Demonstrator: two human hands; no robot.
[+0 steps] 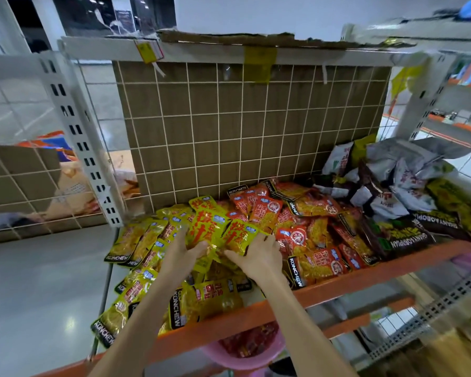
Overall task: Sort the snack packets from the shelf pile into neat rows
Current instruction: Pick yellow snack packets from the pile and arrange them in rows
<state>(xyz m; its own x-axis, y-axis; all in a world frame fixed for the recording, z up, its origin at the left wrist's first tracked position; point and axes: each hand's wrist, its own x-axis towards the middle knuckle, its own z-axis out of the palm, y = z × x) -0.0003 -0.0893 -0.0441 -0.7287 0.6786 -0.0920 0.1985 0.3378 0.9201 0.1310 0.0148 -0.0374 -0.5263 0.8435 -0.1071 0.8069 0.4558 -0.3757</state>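
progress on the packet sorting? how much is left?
Early. Done: rough colour grouping only, yellow packets left, red packets middle, no neat rows yet. In hand: left hand and right hand grip upright yellow packets mid-shelf. Left: the silver and dark packets heaped at right, then rowing everything.

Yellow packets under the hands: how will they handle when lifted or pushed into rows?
The yellow packets look like thin glossy film, so probably floppy and light. The sheen suggests they slide over one another. Both the left hand and right hand grip them, likely since they slump when stood upright.
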